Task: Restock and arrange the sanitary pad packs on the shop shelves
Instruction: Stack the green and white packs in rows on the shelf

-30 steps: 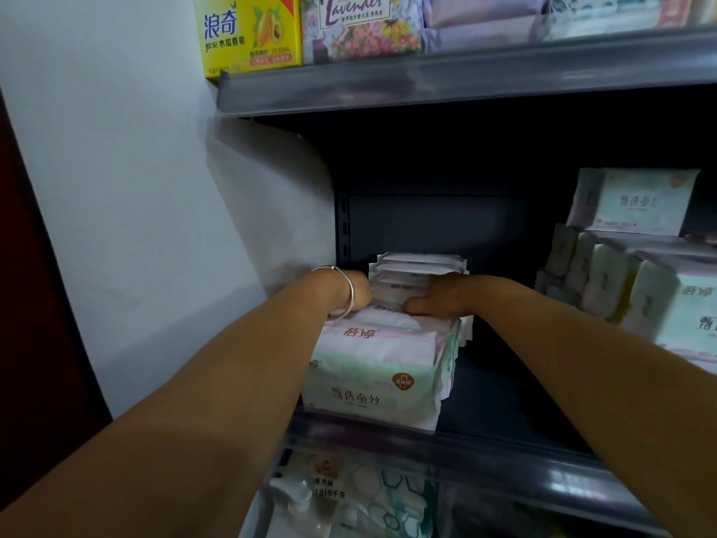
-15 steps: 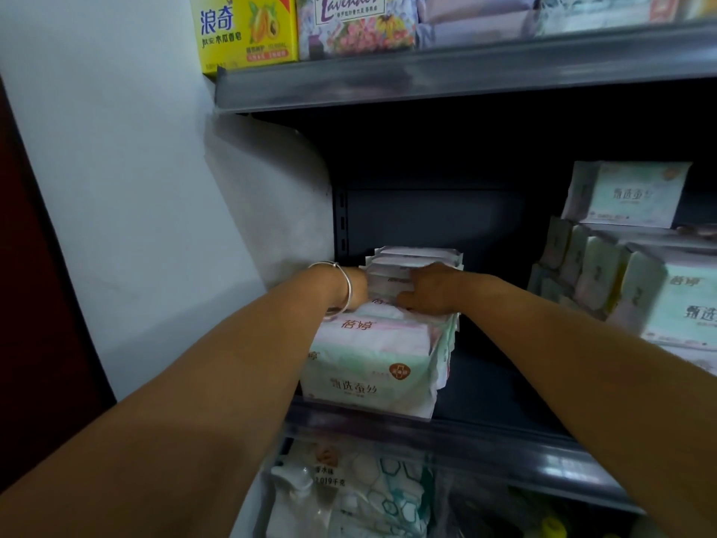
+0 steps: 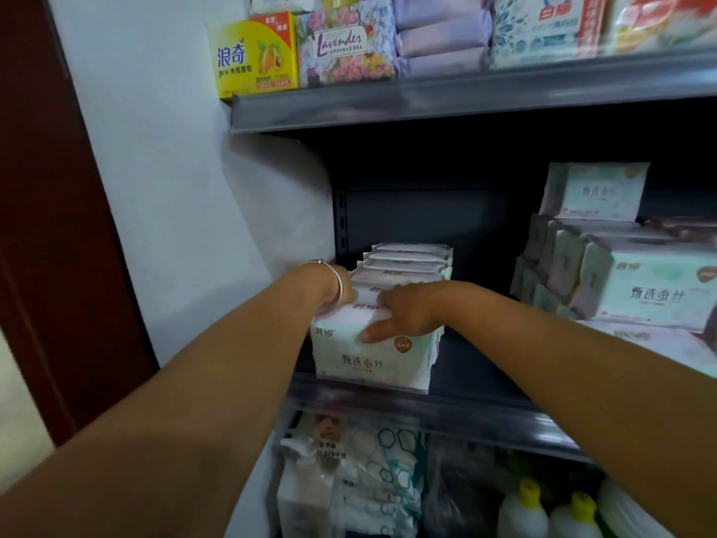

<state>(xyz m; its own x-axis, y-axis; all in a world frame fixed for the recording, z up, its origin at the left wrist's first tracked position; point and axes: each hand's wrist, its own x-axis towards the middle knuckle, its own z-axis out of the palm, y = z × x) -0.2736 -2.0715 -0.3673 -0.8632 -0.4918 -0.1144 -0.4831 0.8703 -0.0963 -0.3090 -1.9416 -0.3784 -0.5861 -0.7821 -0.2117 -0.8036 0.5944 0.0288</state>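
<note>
White-and-pale-green sanitary pad packs (image 3: 372, 355) stand in a row at the left end of the middle shelf (image 3: 446, 413), the front pack face-out at the shelf's front lip and the others lined up behind it toward the dark back panel. In the head view both bare arms reach in over this row. Compared with half a second ago, the right hand (image 3: 407, 314) has slid forward from the packs at the middle of the row onto the front ones: its fingers now curl over the top edges and its thumb presses down on the front pack's face, so it grips the front of the row. The left hand (image 3: 343, 295), with a thin bangle (image 3: 335, 283) at the wrist, stays at the row's left side. The view itself now takes in more of the upper and lower shelves.

The left hand's fingers are hidden behind the wrist and the packs, so whether it grips or merely presses the row cannot be told. To the right, well apart from the row, a second stack of packs (image 3: 628, 277) is cut off by the frame edge and its print is blurred. On the upper shelf a yellow soap box (image 3: 254, 56) sits beside a Lavender pack (image 3: 343, 48). Below, yellow-capped bottles (image 3: 551, 510) are cut off at the bottom edge
</note>
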